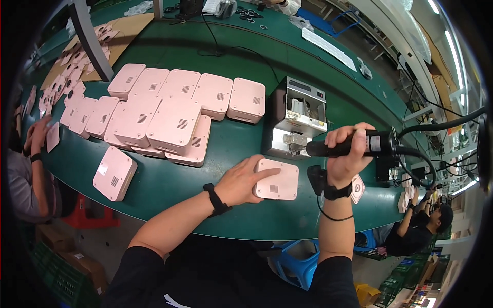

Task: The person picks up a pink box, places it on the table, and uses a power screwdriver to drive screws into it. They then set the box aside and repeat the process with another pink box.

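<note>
While our half-spread left hand [240,182] edge-grips a pink square box [283,181], our right hand [348,163] encircles a black cylindrical driver [379,144].

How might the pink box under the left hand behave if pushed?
The pink box is probably stiff, judging by its crisp, hard-looking shell. It should slide rather than roll, since it lies flat on the green table. Its smooth top may feel somewhat slippery to the left hand.
</note>
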Demonstrator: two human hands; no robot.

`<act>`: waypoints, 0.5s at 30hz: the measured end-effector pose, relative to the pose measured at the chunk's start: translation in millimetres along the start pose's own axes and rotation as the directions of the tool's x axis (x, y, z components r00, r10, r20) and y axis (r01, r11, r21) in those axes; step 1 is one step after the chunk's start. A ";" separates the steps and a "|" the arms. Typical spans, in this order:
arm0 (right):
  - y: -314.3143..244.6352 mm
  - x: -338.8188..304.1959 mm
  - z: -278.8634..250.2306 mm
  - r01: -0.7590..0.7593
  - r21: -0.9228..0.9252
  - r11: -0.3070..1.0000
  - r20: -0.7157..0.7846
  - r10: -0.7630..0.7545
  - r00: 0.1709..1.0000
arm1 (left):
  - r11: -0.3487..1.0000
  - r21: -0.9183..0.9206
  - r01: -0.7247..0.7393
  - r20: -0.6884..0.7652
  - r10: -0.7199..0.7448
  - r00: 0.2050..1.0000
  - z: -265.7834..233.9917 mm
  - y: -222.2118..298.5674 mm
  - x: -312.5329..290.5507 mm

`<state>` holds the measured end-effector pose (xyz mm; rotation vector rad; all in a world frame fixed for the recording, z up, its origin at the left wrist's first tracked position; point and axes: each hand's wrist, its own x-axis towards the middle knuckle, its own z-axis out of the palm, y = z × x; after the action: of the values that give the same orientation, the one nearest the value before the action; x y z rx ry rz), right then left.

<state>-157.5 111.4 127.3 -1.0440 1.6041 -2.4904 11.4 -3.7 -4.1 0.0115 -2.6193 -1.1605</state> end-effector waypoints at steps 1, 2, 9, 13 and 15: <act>5.2 3.9 -0.6 -0.017 -0.009 1.000 0.002 0.017 1.000 | 1.000 -0.009 0.001 0.012 -0.001 1.000 4.3 2.1 2.2; 7.7 6.3 -0.6 -0.035 -0.017 0.999 0.006 0.035 0.999 | 1.000 -0.018 0.004 0.023 -0.003 1.000 7.5 3.4 3.9; -9.3 -8.9 9.6 -0.146 0.011 0.989 0.122 0.143 0.982 | 1.000 -0.003 0.002 0.012 -0.002 1.000 15.7 4.9 9.0; -9.2 -18.9 23.7 -0.167 0.064 0.984 0.183 0.153 0.971 | 1.000 0.002 0.004 0.010 -0.004 1.000 15.3 3.5 9.9; -6.0 -21.6 26.6 -0.167 0.070 0.984 0.204 0.149 0.968 | 1.000 0.002 0.003 0.005 -0.003 1.000 15.4 3.4 10.7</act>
<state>-124.6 100.1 127.6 -1.0682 1.4483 -2.2530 -2.4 8.5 -8.8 0.0133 -2.6259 -1.1611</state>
